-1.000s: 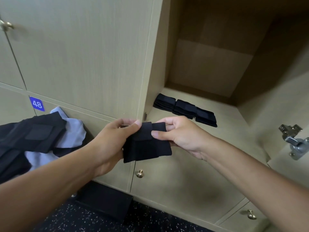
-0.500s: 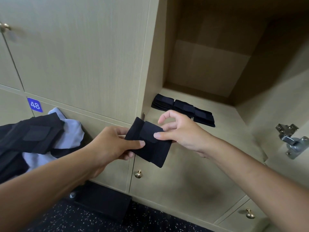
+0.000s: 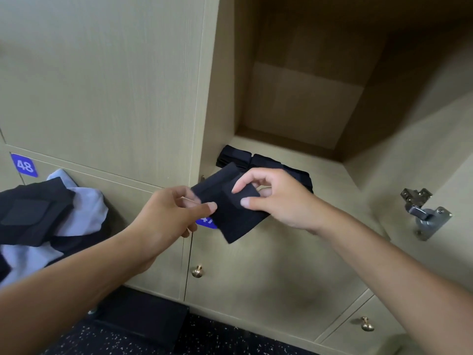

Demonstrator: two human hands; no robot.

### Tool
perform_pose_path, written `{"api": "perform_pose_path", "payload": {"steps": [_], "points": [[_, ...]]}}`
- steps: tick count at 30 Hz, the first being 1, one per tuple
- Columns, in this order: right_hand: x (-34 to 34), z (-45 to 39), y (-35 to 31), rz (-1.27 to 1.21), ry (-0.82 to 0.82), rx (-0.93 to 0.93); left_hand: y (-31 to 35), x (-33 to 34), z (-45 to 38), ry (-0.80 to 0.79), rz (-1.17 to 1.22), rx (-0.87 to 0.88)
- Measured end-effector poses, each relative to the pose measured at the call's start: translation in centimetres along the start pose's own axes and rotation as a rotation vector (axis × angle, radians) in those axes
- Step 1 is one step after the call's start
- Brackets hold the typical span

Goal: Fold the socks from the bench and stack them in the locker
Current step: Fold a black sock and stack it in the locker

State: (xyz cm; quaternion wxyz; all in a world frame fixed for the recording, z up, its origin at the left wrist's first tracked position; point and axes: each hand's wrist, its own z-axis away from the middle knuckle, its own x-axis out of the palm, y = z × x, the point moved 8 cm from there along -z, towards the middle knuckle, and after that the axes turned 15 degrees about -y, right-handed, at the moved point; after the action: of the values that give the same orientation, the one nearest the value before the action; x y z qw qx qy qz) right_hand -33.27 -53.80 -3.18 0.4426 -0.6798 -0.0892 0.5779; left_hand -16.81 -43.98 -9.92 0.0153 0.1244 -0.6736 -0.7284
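Folded black sock [image 3: 231, 211] held in the air just in front of the open locker [image 3: 302, 103], below its shelf edge; tilted, one corner hanging down. Left hand [image 3: 166, 216] pinches the sock's left edge, thumb on top, fingers curled under. Right hand [image 3: 279, 198] pinches the tucked flap between thumb and forefinger; other fingers loosely curled above it. Row of folded black socks [image 3: 258, 165] already lies on the locker floor [image 3: 332, 190], near the left wall; partly hidden by the right hand. Dark and pale clothing [image 3: 51, 216] heaped at left, under the number tag 48 [image 3: 24, 165].

Judgement: fold looks nearly finished; placing comes next. To do it well: press the flap flat so the bundle holds; keep the pinch firm while lifting over the shelf edge; set it down squarely on or beside the row, edges aligned; release gently, so that the neighbours stay put.
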Motion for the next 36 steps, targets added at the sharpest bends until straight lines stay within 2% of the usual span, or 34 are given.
{"api": "perform_pose_path", "payload": {"steps": [8, 13, 16, 23, 32, 36], "points": [[-8.9, 2.0, 7.9, -0.312, 0.488, 0.148, 0.8, 2.0, 0.1, -0.060, -0.381, 0.055], [-11.2, 2.3, 14.1, -0.526, 0.686, 0.271, 0.7, 2.2, 0.2, -0.046, -0.459, 0.039], [-11.9, 1.9, 16.5, -0.655, 0.735, 0.287, 0.7, 2.2, 0.1, -0.046, -0.476, 0.036], [-12.7, 0.7, 19.6, -0.709, 0.794, 0.343, -0.2, 2.4, -0.3, -0.072, -0.520, 0.023], [-12.1, -0.4, 20.1, -0.675, 0.709, 0.369, -0.8, 2.3, -0.5, -0.101, -0.546, 0.013], [-12.3, -0.2, 20.5, -0.585, 0.741, 0.418, -0.9, 2.3, -0.6, -0.105, -0.539, 0.013]]}}
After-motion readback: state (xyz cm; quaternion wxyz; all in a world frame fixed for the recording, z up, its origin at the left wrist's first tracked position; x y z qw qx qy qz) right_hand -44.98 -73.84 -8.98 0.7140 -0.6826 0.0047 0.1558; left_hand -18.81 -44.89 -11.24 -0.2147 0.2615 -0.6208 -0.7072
